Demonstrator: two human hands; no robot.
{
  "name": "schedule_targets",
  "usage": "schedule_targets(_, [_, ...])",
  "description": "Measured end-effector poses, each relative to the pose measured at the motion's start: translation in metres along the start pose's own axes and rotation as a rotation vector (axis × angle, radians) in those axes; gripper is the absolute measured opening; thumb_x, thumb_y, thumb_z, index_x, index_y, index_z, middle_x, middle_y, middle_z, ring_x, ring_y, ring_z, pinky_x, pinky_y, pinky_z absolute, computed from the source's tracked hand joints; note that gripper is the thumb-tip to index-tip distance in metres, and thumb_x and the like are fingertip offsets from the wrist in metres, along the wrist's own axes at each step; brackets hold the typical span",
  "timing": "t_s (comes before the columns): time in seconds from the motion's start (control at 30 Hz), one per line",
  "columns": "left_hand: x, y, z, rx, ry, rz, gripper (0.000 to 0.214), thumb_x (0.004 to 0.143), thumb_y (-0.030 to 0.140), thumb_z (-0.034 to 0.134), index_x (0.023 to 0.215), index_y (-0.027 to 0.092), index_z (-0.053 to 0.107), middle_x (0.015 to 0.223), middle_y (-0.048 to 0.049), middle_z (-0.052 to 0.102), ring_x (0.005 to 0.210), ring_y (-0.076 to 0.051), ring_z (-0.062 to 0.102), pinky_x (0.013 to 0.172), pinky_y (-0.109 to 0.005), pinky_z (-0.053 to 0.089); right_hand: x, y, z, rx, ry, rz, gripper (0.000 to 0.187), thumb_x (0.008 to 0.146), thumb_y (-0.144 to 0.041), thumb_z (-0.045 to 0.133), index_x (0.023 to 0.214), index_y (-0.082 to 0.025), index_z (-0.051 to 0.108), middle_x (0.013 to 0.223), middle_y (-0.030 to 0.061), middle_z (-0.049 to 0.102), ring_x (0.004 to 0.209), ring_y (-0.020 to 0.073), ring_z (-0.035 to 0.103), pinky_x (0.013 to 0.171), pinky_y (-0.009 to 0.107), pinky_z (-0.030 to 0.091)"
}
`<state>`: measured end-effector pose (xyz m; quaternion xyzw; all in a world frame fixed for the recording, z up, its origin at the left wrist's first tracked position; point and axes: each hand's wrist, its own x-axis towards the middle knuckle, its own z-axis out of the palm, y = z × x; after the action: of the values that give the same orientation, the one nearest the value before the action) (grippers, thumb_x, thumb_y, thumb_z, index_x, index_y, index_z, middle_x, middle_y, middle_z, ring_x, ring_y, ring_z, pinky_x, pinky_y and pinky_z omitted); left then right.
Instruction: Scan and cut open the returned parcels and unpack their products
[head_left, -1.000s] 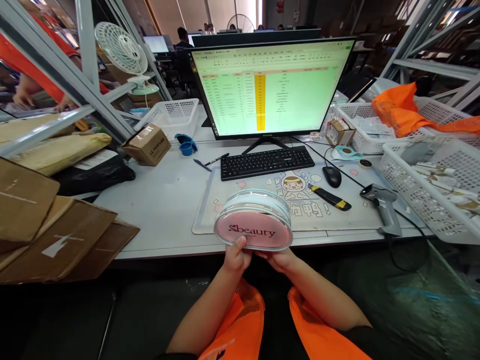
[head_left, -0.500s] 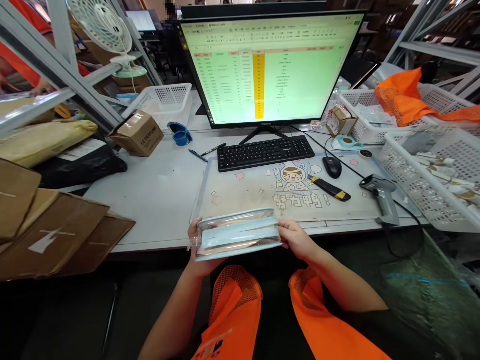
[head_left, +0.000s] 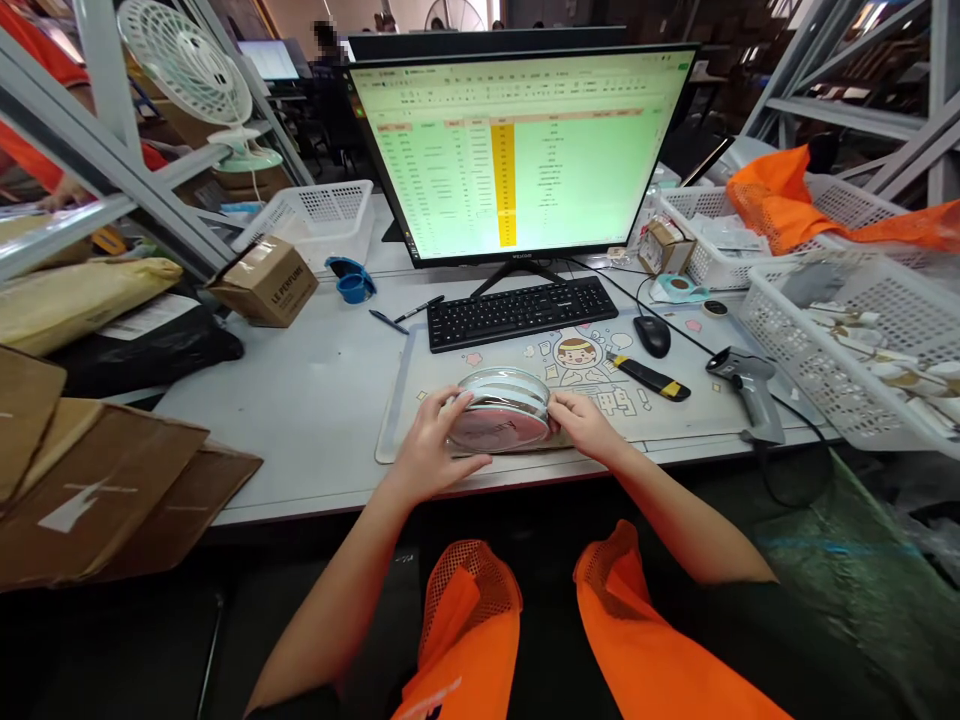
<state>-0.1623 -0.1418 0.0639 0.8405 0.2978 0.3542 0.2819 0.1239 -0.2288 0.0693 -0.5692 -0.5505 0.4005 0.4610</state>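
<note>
Head view: left hand (head_left: 431, 450) clasps and right hand (head_left: 589, 424) pinches opposite ends of the pink-faced, blue-trimmed oval clear-plastic pouch (head_left: 499, 430), apparently steadying it; pale printed desk mat (head_left: 675, 422) extends beyond the grip.

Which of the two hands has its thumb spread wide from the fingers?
The left hand, at the left end of the pink-faced case. The right hand differs: its thumb and fingertips are gathered at the case's right end.

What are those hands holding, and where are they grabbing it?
A clear pouch with pale blue trim and a pink side: the left hand around its left end, the right hand at its right end.
</note>
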Motion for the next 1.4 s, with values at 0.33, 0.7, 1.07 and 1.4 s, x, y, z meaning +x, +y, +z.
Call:
schedule_targets(0.33, [0.078, 0.033, 0.016, 0.092, -0.384, 0.212, 0.058, 0.084, 0.041, 0.078, 0.14, 0.036, 0.067, 0.143, -0.0117, 0.06, 0.129, -0.037, 0.058, 0.113, -0.052, 0.047, 0.005, 0.015, -0.023, -0.187, -0.055, 0.086, 0.031, 0.092, -0.029, 0.048, 0.063, -0.021, 0.055, 0.056, -0.0021, 0.061, 0.059, 0.0142, 0.055, 0.062, 0.026, 0.038])
schedule_targets(0.7, [0.093, 0.056, 0.078, 0.16, -0.267, 0.289, 0.076, 0.077, 0.03, 0.078, 0.148, 0.016, 0.057, 0.117, -0.0188, 0.071, 0.102, -0.038, 0.068, 0.1, -0.049, 0.053, 0.01, -0.049, -0.023, -0.677, 0.044, -0.061, 0.028, 0.095, -0.025, 0.049, 0.069, -0.02, 0.059, 0.067, 0.0037, 0.062, 0.063, 0.0175, 0.048, 0.064, 0.032, 0.028])
schedule_targets(1.07, [0.075, 0.011, -0.015, 0.074, -0.181, -0.354, 0.077, 0.078, 0.06, 0.075, 0.145, 0.026, 0.058, 0.145, -0.0093, 0.063, 0.128, -0.034, 0.063, 0.111, -0.048, 0.052, 0.006, 0.013, -0.14, -0.788, 0.32, 0.113, 0.037, 0.102, -0.044, 0.055, 0.123, -0.016, 0.069, 0.111, 0.013, 0.072, 0.105, 0.0287, 0.065, 0.096, 0.039, 0.047])
schedule_targets(1.4, [0.059, -0.084, -0.094, -0.124, -0.058, -0.839, 0.056, 0.079, 0.05, 0.077, 0.124, 0.019, 0.066, 0.115, -0.0083, 0.077, 0.096, -0.025, 0.075, 0.072, -0.031, 0.063, 0.027, 0.081, -0.121, -0.986, 0.205, 0.021, 0.048, 0.099, -0.041, 0.06, 0.141, -0.016, 0.062, 0.132, 0.0139, 0.068, 0.124, 0.0277, 0.061, 0.108, 0.035, 0.047])
